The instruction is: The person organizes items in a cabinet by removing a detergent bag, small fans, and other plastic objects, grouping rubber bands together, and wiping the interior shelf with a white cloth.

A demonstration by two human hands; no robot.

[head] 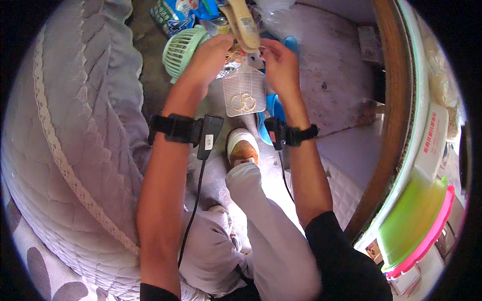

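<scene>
My left hand (215,49) is at the upper middle, its fingertips at the edge of a pair of beige, sole-shaped items (246,32); whether it grips them is hidden. To their right, my right hand (280,62) has curled fingers close to the lower tip of these items. Anything pinched there is too small to tell. Between and below both hands is a white mesh fly swatter head (244,84). Several yellow rubber bands (243,101) show against its mesh. More tan bands (232,57) lie bunched beside my left fingers.
A light-green slatted plastic basket (182,50) and a blue printed bag (180,17) lie at upper left. Blue slippers (276,107) are on the floor near my shoe (244,148). A quilted bedspread (86,150) borders the left; a wood-edged table (389,113) curves along the right.
</scene>
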